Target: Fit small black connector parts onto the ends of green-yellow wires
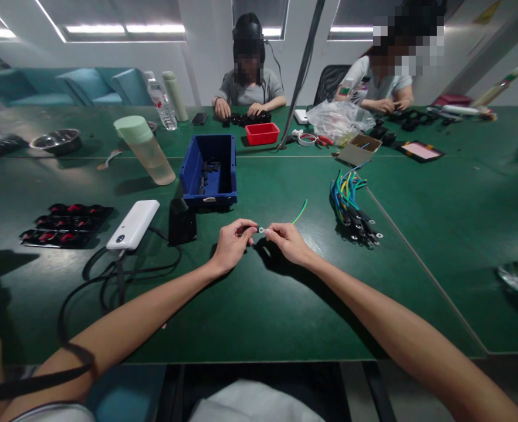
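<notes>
While both arms reach out over the green desk [259, 316], the scene reads so:
left hand: the left hand [232, 243] is curled, its fingertips pinched on a small dark piece at the ring end of the wire; what the piece is cannot be told
right hand: the right hand [287, 240] pinches the thin green-and-yellow wire [300, 212] just behind its small silver ring terminal [261, 230]
wire: held just above the desk between the two hands, its loose end trailing off toward 1 o'clock
bundle: a bunch of green, blue and yellow wires with black-sleeved ring ends [351, 202] lies at 2 o'clock of the hands, apart from them
bin: a blue plastic bin [209, 170] holding dark parts sits at 11 o'clock
black block: a small black box [182, 221] stands at 10 o'clock, near the left hand
white pack: a white oblong power bank [133, 224] lies at 9 o'clock
far side: two other people sit at 12 and 1 o'clock, their hands on black parts
</notes>
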### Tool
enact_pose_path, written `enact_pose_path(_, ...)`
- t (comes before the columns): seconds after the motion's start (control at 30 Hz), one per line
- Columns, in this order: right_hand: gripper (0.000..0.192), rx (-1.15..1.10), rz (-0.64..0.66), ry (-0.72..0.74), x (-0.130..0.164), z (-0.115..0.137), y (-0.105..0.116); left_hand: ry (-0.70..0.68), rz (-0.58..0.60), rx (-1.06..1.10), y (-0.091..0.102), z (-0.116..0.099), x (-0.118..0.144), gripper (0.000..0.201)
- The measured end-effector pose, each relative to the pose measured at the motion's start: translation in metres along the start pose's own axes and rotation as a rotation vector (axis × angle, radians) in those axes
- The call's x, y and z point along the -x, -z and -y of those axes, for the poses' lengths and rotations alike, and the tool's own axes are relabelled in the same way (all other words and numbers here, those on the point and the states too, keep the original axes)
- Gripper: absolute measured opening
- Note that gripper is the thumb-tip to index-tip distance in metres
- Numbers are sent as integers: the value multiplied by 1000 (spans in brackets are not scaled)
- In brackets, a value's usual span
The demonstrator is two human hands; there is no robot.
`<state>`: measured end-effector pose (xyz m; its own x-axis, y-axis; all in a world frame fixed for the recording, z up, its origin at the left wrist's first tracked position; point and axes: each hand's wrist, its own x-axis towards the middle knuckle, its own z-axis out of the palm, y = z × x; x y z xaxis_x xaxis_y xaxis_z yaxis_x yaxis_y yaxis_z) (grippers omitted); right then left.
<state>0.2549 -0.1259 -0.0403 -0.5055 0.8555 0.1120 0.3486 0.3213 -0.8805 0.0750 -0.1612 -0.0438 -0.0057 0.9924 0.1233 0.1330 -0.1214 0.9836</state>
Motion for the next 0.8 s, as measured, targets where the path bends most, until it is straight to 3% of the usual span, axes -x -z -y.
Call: enact_pose_path(0.8, 25, 306, 15, 200, -1, -6, 1, -100, 66, -70, -2, -3, 2, 17)
